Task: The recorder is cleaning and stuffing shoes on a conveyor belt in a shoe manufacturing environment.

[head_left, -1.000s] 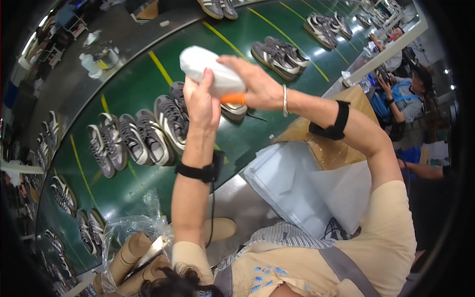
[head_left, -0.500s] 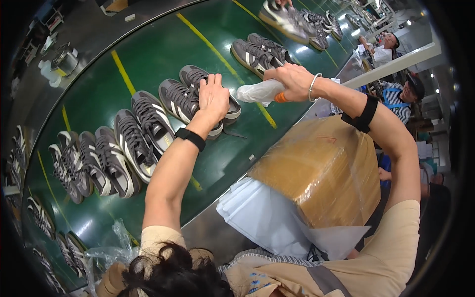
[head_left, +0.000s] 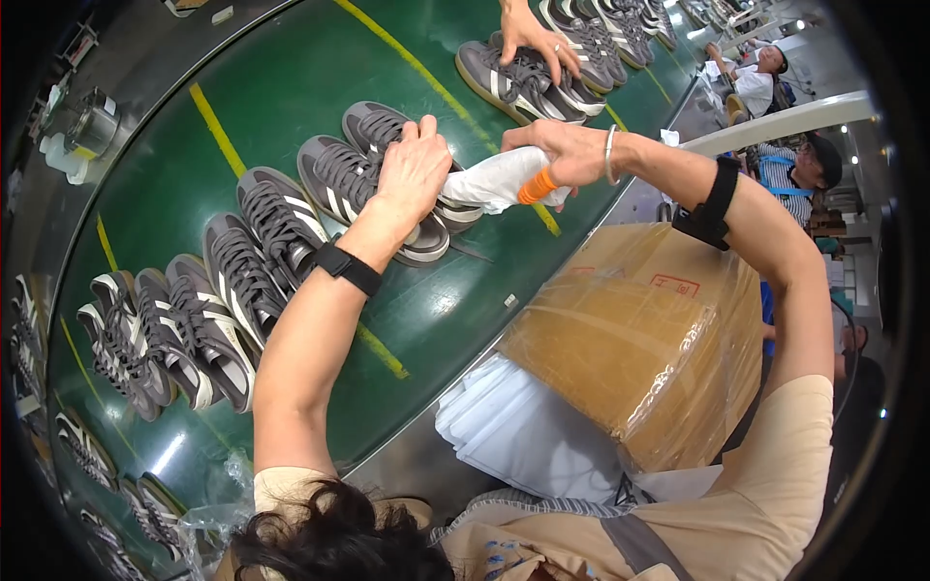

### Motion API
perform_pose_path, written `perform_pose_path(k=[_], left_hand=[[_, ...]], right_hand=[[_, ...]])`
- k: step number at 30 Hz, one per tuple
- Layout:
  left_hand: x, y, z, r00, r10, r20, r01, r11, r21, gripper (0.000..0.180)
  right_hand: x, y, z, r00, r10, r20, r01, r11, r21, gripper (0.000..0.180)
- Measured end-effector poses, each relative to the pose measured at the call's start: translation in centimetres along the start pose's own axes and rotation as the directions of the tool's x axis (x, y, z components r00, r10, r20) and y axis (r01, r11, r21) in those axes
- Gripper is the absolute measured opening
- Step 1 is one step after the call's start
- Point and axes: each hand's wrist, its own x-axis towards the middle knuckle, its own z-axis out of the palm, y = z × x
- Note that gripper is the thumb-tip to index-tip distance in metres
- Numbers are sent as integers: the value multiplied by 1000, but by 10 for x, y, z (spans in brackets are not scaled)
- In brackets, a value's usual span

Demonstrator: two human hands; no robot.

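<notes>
My left hand point(head_left: 415, 172) is closed on the upper of a grey sneaker point(head_left: 373, 126) with white stripes and dark laces, partly covering it. Its mate point(head_left: 334, 179) stands close against it, toes pointing away from me. In my right hand point(head_left: 572, 155) is an elongated white paper-like wad point(head_left: 494, 181), with an orange band point(head_left: 536, 187) beside my fingers. The wad's tip lies at the heel opening of the gripped sneaker; I cannot tell how far it reaches inside. A loose lace trails on the green surface beside the heels.
Sneaker pairs point(head_left: 257, 247) stand in a row along the green conveyor belt point(head_left: 426, 320) with yellow lines point(head_left: 218, 131). Another person's hand point(head_left: 533, 41) touches sneakers point(head_left: 513, 82) beyond my right hand. A taped cardboard box point(head_left: 630, 339) and white sheets point(head_left: 523, 436) sit near my right arm.
My right hand has moved the white wad left to the sneaker's heel opening. The shoes have shifted slightly left, and another person's hand now rests over the pair at upper right.
</notes>
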Motion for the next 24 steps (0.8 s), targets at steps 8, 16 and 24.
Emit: perform_pose_path(k=[8, 16, 24], left_hand=[[-4, -30, -7, 961, 253, -113, -274, 925, -262, 13], [-8, -48, 13, 864, 267, -428, -453, 784, -425, 14], [1, -33, 10, 930, 117, -349, -231, 923, -307, 12]], right_hand=[[9, 1, 12, 994, 5, -108, -5, 1000, -2, 44], [82, -9, 62, 906, -295, -304, 58, 797, -601, 59], [99, 30, 29, 838, -480, -260, 323, 820, -472, 48]])
